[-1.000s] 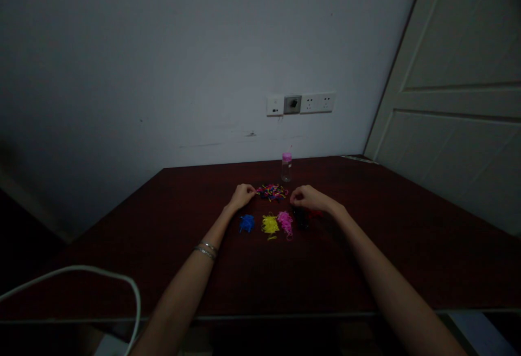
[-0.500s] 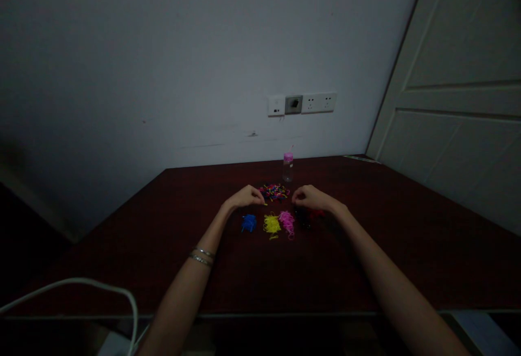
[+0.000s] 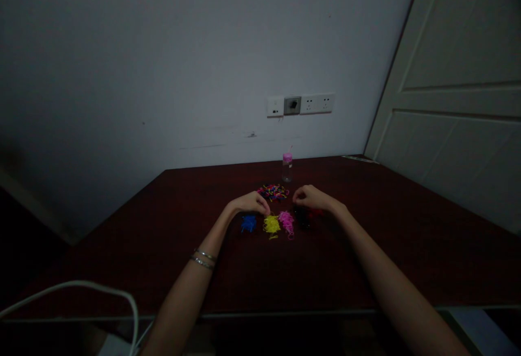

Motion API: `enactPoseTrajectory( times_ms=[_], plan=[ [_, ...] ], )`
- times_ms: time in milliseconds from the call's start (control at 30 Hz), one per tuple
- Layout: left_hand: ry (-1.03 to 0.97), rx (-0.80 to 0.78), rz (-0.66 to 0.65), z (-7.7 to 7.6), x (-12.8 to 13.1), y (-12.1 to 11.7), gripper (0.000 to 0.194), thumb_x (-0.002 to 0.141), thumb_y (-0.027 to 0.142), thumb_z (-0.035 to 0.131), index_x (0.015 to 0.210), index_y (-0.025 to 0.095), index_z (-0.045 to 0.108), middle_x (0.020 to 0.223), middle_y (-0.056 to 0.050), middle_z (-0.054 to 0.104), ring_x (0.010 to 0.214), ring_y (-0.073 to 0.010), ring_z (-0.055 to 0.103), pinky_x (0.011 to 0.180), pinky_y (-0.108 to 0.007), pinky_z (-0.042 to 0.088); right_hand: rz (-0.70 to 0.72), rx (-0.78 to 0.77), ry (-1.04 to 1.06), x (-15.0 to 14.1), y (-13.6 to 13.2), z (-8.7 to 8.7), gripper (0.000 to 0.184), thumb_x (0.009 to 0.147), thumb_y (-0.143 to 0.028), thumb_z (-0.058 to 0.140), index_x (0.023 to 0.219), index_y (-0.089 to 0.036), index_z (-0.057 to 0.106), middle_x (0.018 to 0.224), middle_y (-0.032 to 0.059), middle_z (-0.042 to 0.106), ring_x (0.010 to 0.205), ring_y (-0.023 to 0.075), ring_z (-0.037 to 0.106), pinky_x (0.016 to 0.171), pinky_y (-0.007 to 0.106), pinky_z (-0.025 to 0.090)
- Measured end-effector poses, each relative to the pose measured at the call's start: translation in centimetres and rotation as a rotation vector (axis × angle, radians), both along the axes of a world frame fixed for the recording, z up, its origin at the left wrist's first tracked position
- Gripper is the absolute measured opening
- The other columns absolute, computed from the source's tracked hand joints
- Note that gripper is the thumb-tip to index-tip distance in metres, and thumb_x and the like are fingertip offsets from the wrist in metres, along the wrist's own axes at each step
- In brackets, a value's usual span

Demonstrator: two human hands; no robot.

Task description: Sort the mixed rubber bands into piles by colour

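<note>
A mixed pile of small coloured rubber bands (image 3: 273, 191) lies on the dark red table (image 3: 228, 269). In front of it sit sorted piles: blue (image 3: 248, 223), yellow (image 3: 271, 224), pink (image 3: 286, 222), and a dark pile with red (image 3: 308, 216). My left hand (image 3: 251, 203) has its fingers pinched together just above the yellow pile; what it holds is too small to make out. My right hand (image 3: 311, 197) is curled with fingertips pinched, just right of the mixed pile and above the dark pile.
A small clear bottle with a pink cap (image 3: 287, 167) stands behind the mixed pile. A wall socket strip (image 3: 300, 105) is on the wall, a white door (image 3: 459, 106) at right. A white cable (image 3: 81, 291) loops at the lower left, off the table's front edge.
My left hand has drawn back from the left side of the mixed pile toward the yellow pile. My right hand has barely moved.
</note>
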State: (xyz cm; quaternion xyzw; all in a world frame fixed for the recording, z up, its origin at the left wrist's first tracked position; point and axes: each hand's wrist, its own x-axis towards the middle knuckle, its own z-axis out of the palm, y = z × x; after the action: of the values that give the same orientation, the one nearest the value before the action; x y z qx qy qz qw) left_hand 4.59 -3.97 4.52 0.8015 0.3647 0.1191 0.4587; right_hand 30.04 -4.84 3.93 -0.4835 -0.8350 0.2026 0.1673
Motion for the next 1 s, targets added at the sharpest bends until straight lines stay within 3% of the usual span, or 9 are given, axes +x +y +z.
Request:
enactPoseTrajectory(
  times_ms=[200,433,633,800,1000],
  plan=[
    [-0.015,0.085,0.144,-0.8,-0.9,1.3,0.028,0.061,0.031,0.063,0.077,0.009,0.07,0.057,-0.002,0.06,0.048,-0.0076,0.043,0.047,-0.02,0.031,-0.096,0.076,-0.004,0.7,1.1,-0.3,0.02,0.068,-0.019,0.052,0.078,-0.015,0.069,0.079,0.0053,0.068,0.071,0.0155,0.06,0.066,0.021,0.043],
    [-0.02,0.25,0.361,-1.9,-1.2,2.7,0.04,0.069,0.046,0.053,0.07,0.008,0.067,0.05,0.0,0.052,0.042,-0.0061,0.036,0.042,-0.02,0.025,-0.169,0.082,-0.021,1.3,3.5,-1.0,0.023,0.069,-0.019,0.055,0.089,-0.017,0.068,0.087,0.0056,0.068,0.079,0.0167,0.06,0.071,0.022,0.044],
    [-0.021,0.367,0.524,-3.3,-2.3,4.7,0.047,0.072,0.052,0.046,0.064,0.01,0.065,0.051,0.0,0.053,0.047,-0.0083,0.042,0.046,-0.019,0.029,-0.141,0.133,-0.105,1.9,5.9,-2.4,0.032,0.072,-0.017,0.054,0.102,-0.019,0.064,0.098,0.0065,0.066,0.087,0.0172,0.06,0.078,0.022,0.042],
    [-0.089,0.336,0.643,-4.2,-2.9,5.7,0.047,0.073,0.051,0.044,0.065,0.009,0.065,0.049,0.0,0.052,0.043,-0.0074,0.04,0.045,-0.019,0.03,-0.033,0.158,-0.127,1.4,6.8,-2.5,0.035,0.074,-0.021,0.052,0.108,-0.02,0.062,0.098,0.0059,0.066,0.087,0.0169,0.06,0.078,0.023,0.042],
    [-0.215,0.242,0.714,-5.2,-3.4,6.4,0.045,0.074,0.049,0.043,0.067,0.009,0.062,0.05,0.001,0.05,0.039,-0.0047,0.034,0.041,-0.018,0.026,-0.044,0.15,-0.115,0.7,6.9,-2.7,0.025,0.072,-0.019,0.055,0.093,-0.02,0.068,0.094,0.0039,0.067,0.086,0.0158,0.06,0.077,0.021,0.042]
  ],
)
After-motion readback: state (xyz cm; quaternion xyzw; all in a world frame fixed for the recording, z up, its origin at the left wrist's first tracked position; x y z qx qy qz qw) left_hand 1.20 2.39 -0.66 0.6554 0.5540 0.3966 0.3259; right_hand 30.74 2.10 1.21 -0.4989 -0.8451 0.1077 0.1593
